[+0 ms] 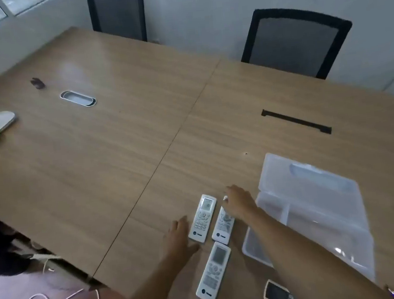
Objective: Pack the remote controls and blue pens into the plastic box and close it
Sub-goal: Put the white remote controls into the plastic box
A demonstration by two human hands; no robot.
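Close right hand (239,202), fingers apart over middle remote (223,225) beside open box (321,211), around body sides, lift level, clear neighbouring remotes (202,217), lay flat in box tray; left hand (179,237) open, flat on surface (117,146).

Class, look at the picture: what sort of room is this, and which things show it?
Probably an office meeting room: a long wooden table with a cable port, and mesh office chairs against the wall.
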